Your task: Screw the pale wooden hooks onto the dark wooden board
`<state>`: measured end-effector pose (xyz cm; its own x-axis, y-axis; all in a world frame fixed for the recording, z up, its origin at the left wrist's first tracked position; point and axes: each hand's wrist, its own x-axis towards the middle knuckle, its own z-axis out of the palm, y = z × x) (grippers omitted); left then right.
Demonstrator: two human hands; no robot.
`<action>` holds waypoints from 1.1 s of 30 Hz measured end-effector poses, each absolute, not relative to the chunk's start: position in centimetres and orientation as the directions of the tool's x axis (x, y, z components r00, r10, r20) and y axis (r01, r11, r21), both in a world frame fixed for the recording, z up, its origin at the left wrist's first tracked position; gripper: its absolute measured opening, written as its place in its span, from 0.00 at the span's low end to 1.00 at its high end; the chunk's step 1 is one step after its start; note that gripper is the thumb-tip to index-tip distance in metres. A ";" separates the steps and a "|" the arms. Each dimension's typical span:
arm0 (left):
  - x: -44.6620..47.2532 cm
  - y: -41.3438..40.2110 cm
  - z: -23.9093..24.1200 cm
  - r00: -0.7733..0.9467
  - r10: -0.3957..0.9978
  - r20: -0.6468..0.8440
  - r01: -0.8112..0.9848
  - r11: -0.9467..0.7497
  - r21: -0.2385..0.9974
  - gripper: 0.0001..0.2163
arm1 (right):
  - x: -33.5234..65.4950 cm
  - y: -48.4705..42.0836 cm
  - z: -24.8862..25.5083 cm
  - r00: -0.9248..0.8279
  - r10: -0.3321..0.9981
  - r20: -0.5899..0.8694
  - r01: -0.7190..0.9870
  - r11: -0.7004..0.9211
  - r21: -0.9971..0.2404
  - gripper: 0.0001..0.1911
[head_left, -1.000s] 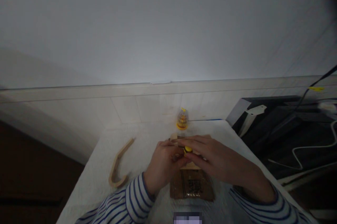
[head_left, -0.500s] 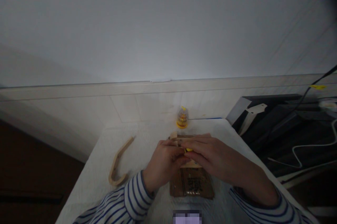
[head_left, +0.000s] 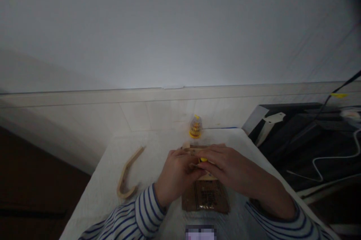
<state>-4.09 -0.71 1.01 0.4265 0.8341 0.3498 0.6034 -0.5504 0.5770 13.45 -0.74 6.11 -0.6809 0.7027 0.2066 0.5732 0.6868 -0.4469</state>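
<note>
Over a brown cardboard piece (head_left: 205, 198) with dark printing, both my hands meet close together. My right hand (head_left: 225, 164) is closed around a small yellow-handled screwdriver (head_left: 203, 160); its tip is hidden by my fingers. My left hand (head_left: 177, 172) is closed at a pale wooden piece (head_left: 208, 176), thumb and fingers near the screwdriver. Much of the wooden piece lies under my hands. A hooked wooden part (head_left: 123, 178) lies apart on the left of the white-covered table (head_left: 158, 140).
A clear cone-shaped case with a yellow base (head_left: 195, 131) stands at the table's back, near the white wall (head_left: 158, 114). To the right are dark panels (head_left: 307, 134), a metal bracket (head_left: 272, 121) and a white cable (head_left: 335, 156) beside the table edge.
My fingers have shifted very slightly around the yellow screwdriver, and my left thumb reaches a little further right. The objects on the table stay in place.
</note>
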 end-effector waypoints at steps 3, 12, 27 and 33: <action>-4.1 -0.7 0.7 0.411 0.840 0.355 0.612 -0.543 0.575 0.07 | 13.4 -0.7 6.1 -0.685 0.697 0.210 0.568 0.692 -0.445 0.12; -4.3 -0.6 0.4 0.420 0.828 0.372 0.584 -0.561 0.587 0.03 | 13.8 -0.9 6.3 -0.709 0.665 0.234 0.563 0.734 -0.379 0.19; -4.7 -0.3 1.6 0.581 0.741 0.337 0.493 -0.650 0.579 0.02 | 13.6 -1.1 6.5 -0.690 0.699 0.187 0.600 0.697 -0.392 0.14; -4.8 -0.2 1.8 0.612 0.719 0.330 0.461 -0.663 0.590 0.05 | 13.5 -1.1 6.4 -0.678 0.713 0.180 0.618 0.685 -0.386 0.12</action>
